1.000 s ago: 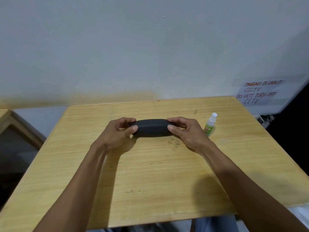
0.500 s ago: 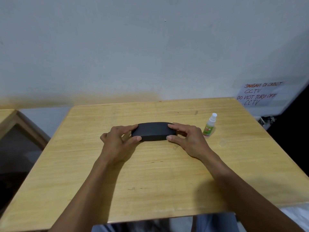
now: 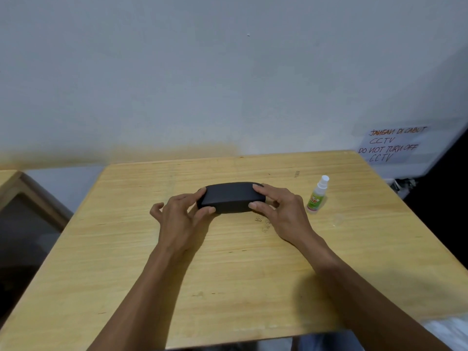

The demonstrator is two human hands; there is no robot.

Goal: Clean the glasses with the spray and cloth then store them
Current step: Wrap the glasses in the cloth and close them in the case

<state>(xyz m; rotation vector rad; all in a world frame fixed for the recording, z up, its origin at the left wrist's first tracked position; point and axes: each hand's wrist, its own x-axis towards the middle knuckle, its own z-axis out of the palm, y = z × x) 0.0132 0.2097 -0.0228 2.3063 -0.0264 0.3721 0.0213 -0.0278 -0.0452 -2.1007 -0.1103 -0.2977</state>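
A closed black glasses case (image 3: 230,196) lies on the wooden table (image 3: 228,274), a little beyond its middle. My left hand (image 3: 181,219) grips the case's left end between thumb and fingers. My right hand (image 3: 278,211) holds its right end the same way. A small spray bottle (image 3: 316,195) with a white nozzle and a green label stands upright to the right of the case, close to my right hand. No glasses and no cloth are in view.
A white wall rises behind the table's far edge. A paper note (image 3: 390,146) with handwriting hangs at the right. Another wooden piece of furniture (image 3: 22,196) stands to the left, apart from the table.
The case has come down from just above the table and now rests flat on it. Both hands stay on its ends, and the left fingers have spread.
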